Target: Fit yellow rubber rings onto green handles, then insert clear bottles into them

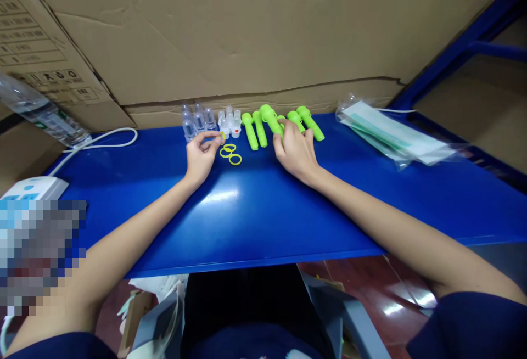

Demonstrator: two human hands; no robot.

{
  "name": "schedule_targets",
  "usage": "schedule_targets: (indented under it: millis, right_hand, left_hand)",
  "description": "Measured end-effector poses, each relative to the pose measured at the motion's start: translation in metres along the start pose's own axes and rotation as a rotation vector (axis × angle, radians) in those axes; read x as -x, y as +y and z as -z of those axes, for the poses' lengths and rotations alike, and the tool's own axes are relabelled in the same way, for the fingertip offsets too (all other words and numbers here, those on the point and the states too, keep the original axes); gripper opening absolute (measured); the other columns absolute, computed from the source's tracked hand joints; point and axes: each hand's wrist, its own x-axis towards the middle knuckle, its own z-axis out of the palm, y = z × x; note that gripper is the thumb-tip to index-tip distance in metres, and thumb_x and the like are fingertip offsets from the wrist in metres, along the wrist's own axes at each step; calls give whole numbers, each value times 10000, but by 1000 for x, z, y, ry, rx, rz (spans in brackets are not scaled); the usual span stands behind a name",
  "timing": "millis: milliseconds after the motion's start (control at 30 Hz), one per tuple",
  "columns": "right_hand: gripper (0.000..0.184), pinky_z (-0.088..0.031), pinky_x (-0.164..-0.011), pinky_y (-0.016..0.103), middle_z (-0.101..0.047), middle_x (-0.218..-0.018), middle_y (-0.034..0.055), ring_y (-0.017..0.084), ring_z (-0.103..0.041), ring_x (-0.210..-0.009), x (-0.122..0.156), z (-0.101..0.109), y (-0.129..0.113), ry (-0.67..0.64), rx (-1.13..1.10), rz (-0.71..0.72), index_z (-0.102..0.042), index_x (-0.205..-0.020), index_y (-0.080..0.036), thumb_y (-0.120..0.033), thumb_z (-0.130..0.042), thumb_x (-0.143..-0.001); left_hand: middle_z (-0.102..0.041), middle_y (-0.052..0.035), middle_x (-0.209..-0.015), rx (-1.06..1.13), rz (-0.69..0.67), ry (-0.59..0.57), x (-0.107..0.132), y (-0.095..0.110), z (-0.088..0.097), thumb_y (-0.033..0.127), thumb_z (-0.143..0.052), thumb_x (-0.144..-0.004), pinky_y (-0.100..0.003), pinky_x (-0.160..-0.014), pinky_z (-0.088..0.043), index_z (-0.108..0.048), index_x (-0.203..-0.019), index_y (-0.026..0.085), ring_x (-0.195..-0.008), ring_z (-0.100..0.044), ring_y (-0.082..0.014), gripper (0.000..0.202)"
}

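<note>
My left hand [201, 153] rests on the blue table [255, 211] with its fingers pinched on a small yellow ring [223, 136]. Beside it lie more yellow rings [231, 153], loose on the table. My right hand [294, 147] reaches over a row of lime-green plastic handles [282, 122], and its fingers close around one of them [274, 120]. Behind the left hand stand several small clear plastic vials and caps [209, 120].
Cardboard sheets [255, 35] wall the back of the table. Clear bags with white and green contents [391, 136] lie at the right. A plastic water bottle [41, 112], a white cable [102, 142] and a white power strip [35, 188] sit at the left.
</note>
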Motion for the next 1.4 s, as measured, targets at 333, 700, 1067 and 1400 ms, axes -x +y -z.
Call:
schedule_targets:
  millis: [333,700,1067,1400]
  right_hand:
    - [382,-346,-786,399,-712,-1087,142,241,-605,-792,28,7,-39,-8,-109,369,-532,-1284,-114,-307,-390,-986]
    - [348,-342,-760,380,-716,-1060,134,231,-620,-806,30,0,-35,-33,-126,469,-540,-1264,-114,-287,-411,-990]
    - [325,-387,-719,358,-679,-918,108,215,-578,-740,31,-5,-37,55,-101,639,-542,-1234,-84,-258,-451,-975]
    - [519,-463,-733,370,-665,-1088,146,256,-608,-872,36,-9,-38,-76,-123,618,-288,-1488,-97,-244,-417,-1008]
  left_hand:
    - [-732,-109,-1060,94,124,52,-5,-12,4,435,-803,-773,-419,-1003,-567,-646,-1212,125,-1011,-743,-236,559]
    - [-739,-145,-1181,135,77,-134,-2,-3,0,482,-703,-858,-401,-1039,-535,-661,-1102,141,-1107,-712,-232,421]
    - [-735,-138,-1206,204,132,-147,1,2,0,529,-731,-832,-406,-1035,-547,-586,-1171,176,-1125,-715,-247,511]
    - [-647,-159,-1350,124,-61,-257,7,5,-5,372,-846,-756,-352,-1087,-519,-531,-1225,188,-1236,-655,-232,595]
